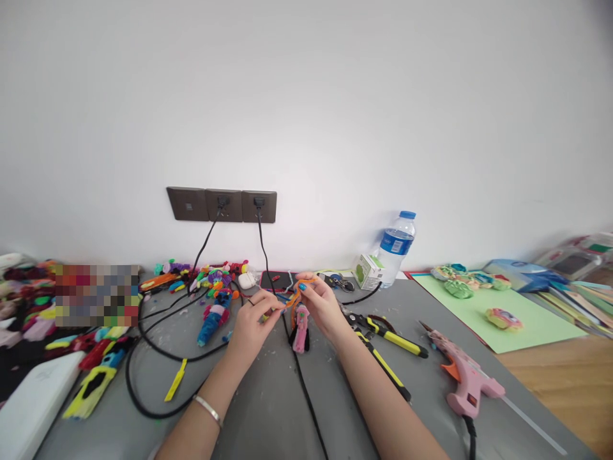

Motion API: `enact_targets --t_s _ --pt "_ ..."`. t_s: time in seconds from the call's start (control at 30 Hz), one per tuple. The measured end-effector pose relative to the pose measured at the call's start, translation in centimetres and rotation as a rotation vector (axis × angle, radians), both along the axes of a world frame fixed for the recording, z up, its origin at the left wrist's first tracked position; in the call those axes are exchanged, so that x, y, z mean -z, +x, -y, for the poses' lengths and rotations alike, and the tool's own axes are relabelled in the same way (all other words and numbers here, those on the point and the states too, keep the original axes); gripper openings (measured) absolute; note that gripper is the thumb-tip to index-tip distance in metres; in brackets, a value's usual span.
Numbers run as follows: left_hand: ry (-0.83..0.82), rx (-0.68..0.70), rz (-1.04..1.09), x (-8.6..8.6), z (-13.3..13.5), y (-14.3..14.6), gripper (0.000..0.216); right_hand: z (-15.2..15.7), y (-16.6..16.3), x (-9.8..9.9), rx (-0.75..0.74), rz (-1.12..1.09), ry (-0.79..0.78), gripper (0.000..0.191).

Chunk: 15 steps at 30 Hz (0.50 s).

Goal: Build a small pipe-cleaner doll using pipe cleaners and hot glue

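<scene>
An orange pipe cleaner (295, 295) is stretched between my two hands over the middle of the table. My left hand (256, 319) pinches its lower left end between thumb and fingertips. The fingers of my right hand (324, 306) are closed on its upper part, with the thumb pressed against it. Just below and between the hands lies a small pink fuzzy figure (301, 329) with dark parts at its sides. A blue fuzzy figure (214, 317) rests to the left of my left hand.
Yellow-and-black pliers (390, 337) and a pink glue gun (462, 370) lie on the right. Behind are a water bottle (398, 249) and a small box (368, 271). Black cables (158, 348) loop across the left, near piled fuzzy figures (98, 383) and a white slab (45, 406).
</scene>
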<state>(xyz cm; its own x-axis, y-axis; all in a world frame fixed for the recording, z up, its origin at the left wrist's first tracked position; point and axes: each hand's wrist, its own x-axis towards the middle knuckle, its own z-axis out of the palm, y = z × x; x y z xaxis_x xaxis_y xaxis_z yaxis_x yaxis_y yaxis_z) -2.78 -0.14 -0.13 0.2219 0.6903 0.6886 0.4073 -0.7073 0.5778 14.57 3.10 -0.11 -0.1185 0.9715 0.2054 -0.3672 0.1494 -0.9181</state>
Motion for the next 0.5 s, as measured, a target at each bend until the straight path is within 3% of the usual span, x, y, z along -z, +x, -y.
enact_targets --t_s 0.5 --pt "0.046 0.035 0.001 0.14 0.00 -0.09 0.014 0.31 0.14 -0.39 -0.174 -0.022 -0.119 0.031"
